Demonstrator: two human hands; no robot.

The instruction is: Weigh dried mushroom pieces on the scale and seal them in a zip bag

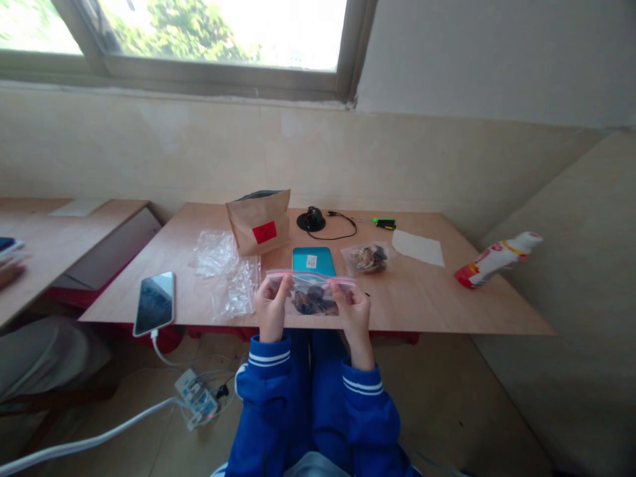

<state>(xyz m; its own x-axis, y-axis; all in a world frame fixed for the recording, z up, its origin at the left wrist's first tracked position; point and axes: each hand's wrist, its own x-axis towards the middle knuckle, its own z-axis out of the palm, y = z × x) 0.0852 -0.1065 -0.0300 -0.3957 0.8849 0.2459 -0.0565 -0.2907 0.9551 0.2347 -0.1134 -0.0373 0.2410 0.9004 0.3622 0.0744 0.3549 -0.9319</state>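
Observation:
A clear zip-lock bag (314,301) with a pinkish-red top strip hangs between my two hands, with dark, dried-looking pieces inside. My left hand (271,306) pinches its left top corner, thumb in front. On the right top corner, my right hand (354,310) has the same closed grip. Just behind the bag lies a flat teal device (314,260) with a white label. Another filled zip-lock bag (368,258) rests on the table beyond my right hand. Several clear plastic bags (229,286) lie in a heap left of my left hand.
A brown paper pouch (263,228) stands open at the back. Behind are a black cabled device (312,218) and a green-black screwdriver (384,223). White paper (418,248) and a tilted-looking bottle (497,260) are rightward. A phone (155,303) overhangs the front edge; another person's hand (10,270) is far left.

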